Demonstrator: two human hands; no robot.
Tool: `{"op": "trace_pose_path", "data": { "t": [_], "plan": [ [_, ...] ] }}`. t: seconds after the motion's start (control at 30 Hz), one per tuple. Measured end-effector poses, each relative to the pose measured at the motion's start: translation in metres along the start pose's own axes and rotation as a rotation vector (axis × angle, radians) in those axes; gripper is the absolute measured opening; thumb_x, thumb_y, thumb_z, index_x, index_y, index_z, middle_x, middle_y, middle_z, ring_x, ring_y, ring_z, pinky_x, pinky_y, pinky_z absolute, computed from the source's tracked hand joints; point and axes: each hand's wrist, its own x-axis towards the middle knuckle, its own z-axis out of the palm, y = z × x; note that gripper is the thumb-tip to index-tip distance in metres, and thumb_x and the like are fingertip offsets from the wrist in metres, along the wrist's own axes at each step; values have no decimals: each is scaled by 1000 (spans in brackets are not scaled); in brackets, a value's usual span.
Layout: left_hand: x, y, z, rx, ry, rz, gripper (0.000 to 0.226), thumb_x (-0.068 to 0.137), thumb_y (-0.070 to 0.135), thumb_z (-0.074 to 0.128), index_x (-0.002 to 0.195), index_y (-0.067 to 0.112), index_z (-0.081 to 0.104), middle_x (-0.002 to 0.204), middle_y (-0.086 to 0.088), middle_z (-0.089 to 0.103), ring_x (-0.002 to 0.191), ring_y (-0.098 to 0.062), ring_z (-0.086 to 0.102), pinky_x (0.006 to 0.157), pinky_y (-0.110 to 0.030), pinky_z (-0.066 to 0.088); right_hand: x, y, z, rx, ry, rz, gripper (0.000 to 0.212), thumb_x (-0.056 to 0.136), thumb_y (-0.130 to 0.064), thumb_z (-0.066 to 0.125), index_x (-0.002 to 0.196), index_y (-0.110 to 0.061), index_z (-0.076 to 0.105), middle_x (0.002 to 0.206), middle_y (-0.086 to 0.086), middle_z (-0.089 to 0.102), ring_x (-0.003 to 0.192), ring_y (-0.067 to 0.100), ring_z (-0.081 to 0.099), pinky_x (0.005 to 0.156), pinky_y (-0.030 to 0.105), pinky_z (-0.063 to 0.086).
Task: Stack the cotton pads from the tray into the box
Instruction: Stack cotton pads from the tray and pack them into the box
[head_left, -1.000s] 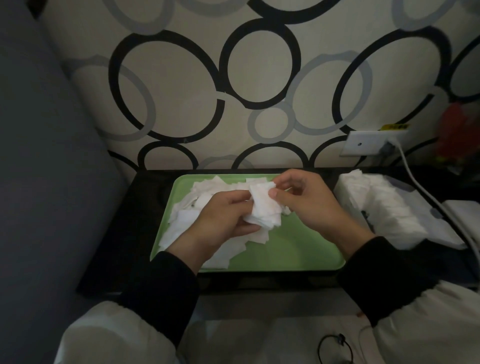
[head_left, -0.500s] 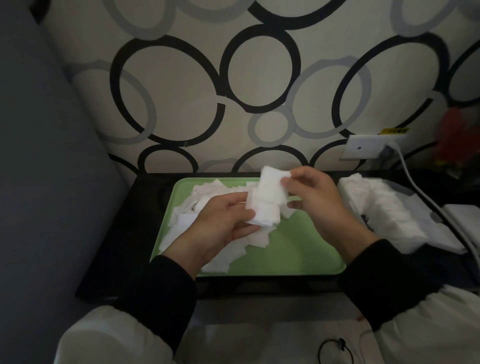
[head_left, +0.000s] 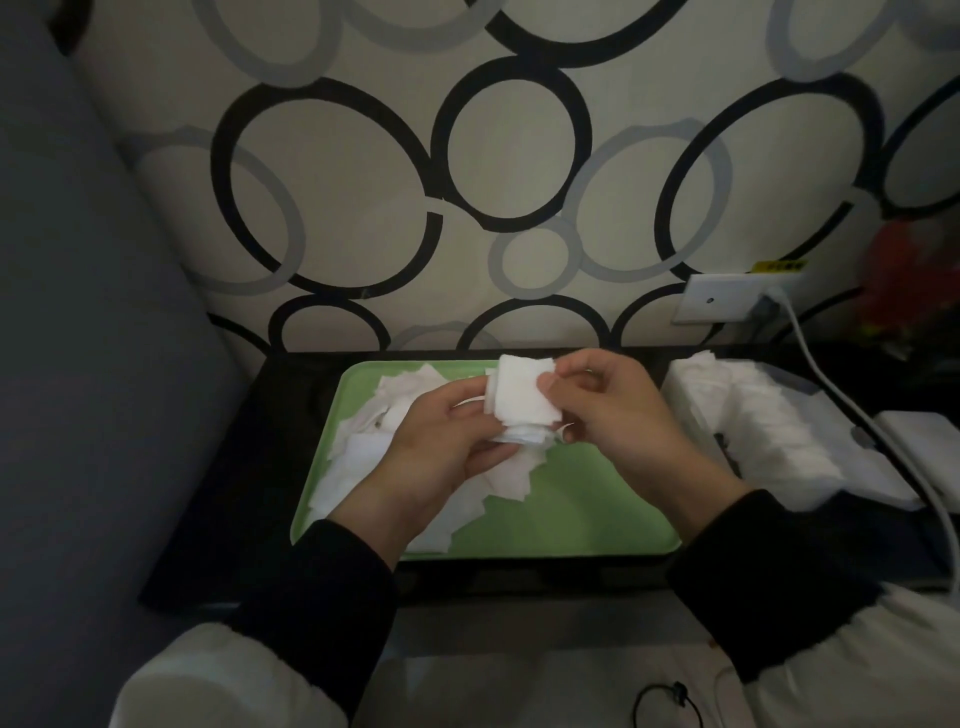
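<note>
White pad stack (head_left: 522, 397) above tray's rim (head_left: 483, 555)

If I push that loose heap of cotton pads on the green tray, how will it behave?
The cotton pads lie thin, flat and overlapping on the tray, so they would likely slide and scatter rather than move together. They look light and soft, probably bending when pinched, as the bundle between both hands suggests.

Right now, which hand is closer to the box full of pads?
The right hand. It is just left of the box, while the left hand is farther away over the green tray.
</note>
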Motion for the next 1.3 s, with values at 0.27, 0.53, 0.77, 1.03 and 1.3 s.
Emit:
{"op": "trace_pose_path", "data": {
  "t": [0.27,0.53,0.77,1.03,1.3],
  "plan": [
    [2,-2,9,-28,-20,-1,34,93,-10,52,114,13,66,102,-8,76,89,-20,74,75,-26,60,-2,1,-9,-25,18,-40,6,90,-7,69,90,-10,63,72,9,62,57,21,58,53,30,51],
    [4,-7,32,-35,-55,-10,34,94,-6,50,115,14,68,105,-11,76,95,-25,74,80,-31,60,-5,6,-31,-67,20,-67,6,89,-4,69,90,-6,63,80,10,62,58,14,62,52,25,51],
    [11,-15,54,-50,-35,-102,30,98,35,58,118,15,67,111,-6,75,100,-25,73,72,-35,59,-13,11,-47,-230,69,-142,19,83,-8,74,90,-16,58,77,5,64,57,20,66,58,40,59],
    [19,-39,91,121,-134,30,39,83,-2,74,113,24,69,111,-5,74,102,-25,72,81,-37,60,-19,8,-100,-442,-6,-131,51,78,-20,80,124,-27,59,111,-6,56,91,9,61,73,13,50],
    [29,-58,132,79,-85,-63,30,88,11,73,116,18,64,106,-7,74,89,-23,76,77,-32,59,-16,-1,-168,-555,27,-136,21,80,-17,81,99,-19,74,90,0,75,77,6,68,68,20,53]
  ]
}}
